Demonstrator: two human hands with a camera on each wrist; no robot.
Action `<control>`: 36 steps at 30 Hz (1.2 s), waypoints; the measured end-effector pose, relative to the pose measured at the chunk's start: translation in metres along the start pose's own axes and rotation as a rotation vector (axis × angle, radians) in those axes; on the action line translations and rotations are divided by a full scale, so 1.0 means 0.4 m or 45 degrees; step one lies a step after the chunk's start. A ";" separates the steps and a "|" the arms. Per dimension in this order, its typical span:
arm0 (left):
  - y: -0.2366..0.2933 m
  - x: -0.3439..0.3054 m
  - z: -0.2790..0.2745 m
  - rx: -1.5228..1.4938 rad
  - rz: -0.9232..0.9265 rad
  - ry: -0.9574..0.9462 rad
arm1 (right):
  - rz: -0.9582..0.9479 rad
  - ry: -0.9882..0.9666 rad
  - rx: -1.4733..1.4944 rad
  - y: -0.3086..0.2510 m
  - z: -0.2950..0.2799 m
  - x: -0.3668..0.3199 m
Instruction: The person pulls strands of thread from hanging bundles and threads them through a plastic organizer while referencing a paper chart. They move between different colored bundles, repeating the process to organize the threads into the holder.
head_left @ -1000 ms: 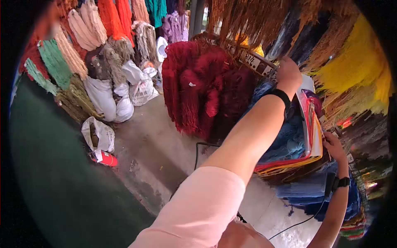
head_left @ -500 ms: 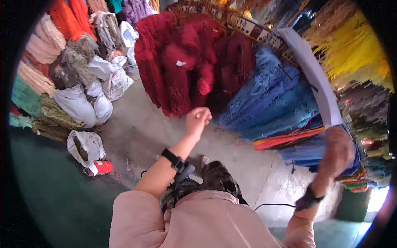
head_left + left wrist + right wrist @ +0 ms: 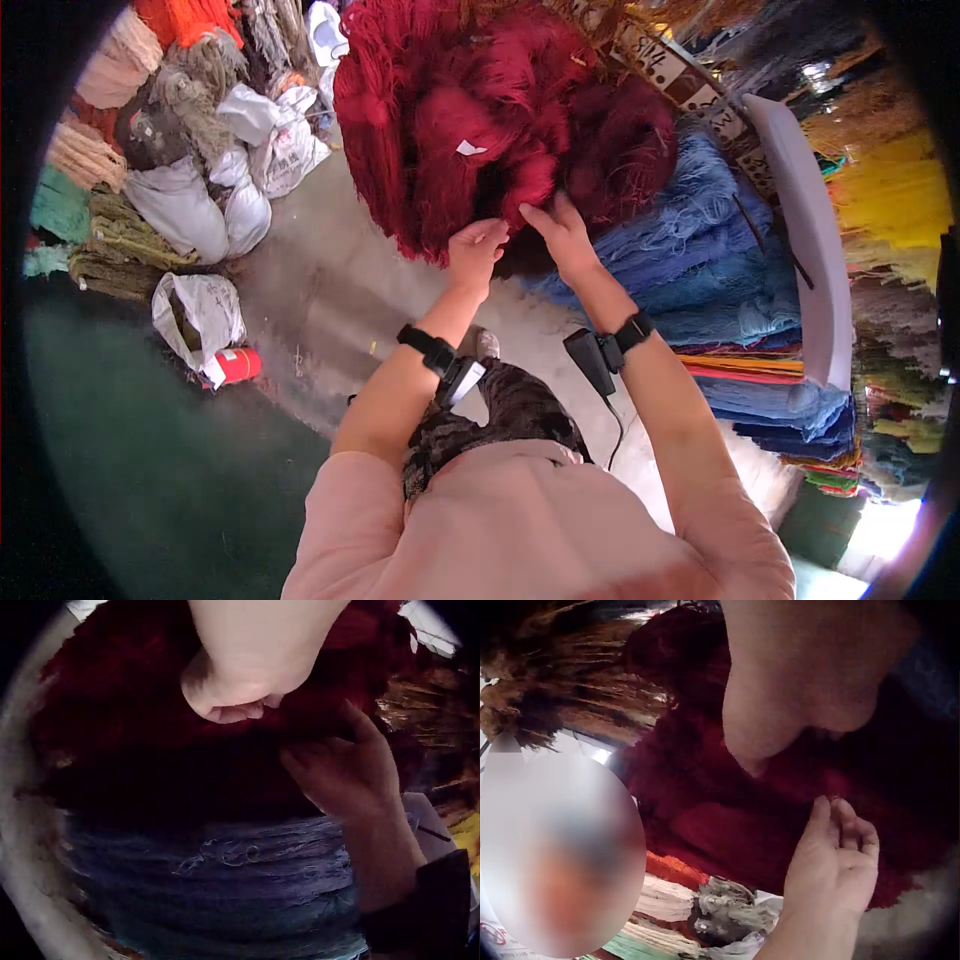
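A thick bundle of dark red yarn point(image 3: 400, 120) hangs in front of me, with a small white tag point(image 3: 470, 148) on it. My left hand point(image 3: 476, 258) is at its lower edge. In the right wrist view, that hand's thumb and forefinger point(image 3: 821, 814) meet at a speck of red, pinching the yarn, other fingers curled. My right hand point(image 3: 565, 240) touches the skein's lower front. Seen from the left wrist, the right hand point(image 3: 349, 776) holds its thumb apart from its fingers against the dark red strands.
Blue yarn point(image 3: 680, 240) hangs to the right, beside a long pale lavender piece point(image 3: 810, 240). Above runs a label strip point(image 3: 650, 55) marked 814. White sacks point(image 3: 180, 205) and a red can point(image 3: 238, 365) stand on the floor at left. A cable point(image 3: 618, 435) trails from the right wrist.
My right hand has come from the racks on the right across to the dark red yarn. My left hand, reaching up to the rack a second ago, is now low at that yarn.
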State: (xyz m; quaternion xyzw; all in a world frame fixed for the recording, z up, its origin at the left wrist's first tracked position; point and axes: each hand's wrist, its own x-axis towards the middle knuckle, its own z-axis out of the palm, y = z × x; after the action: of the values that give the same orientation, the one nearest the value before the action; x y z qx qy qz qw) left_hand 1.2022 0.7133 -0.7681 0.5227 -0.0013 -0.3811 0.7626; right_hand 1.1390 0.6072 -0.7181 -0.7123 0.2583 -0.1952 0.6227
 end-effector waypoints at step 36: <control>0.161 -0.244 0.015 -0.073 0.166 -0.051 | 0.444 -0.471 1.582 -0.139 0.025 -0.051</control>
State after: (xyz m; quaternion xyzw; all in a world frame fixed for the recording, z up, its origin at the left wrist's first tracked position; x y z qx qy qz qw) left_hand 1.1678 0.7759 -0.6751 0.4916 -0.0396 -0.3409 0.8004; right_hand 1.1359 0.6326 -0.6639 -0.1910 0.0984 -0.0790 0.9734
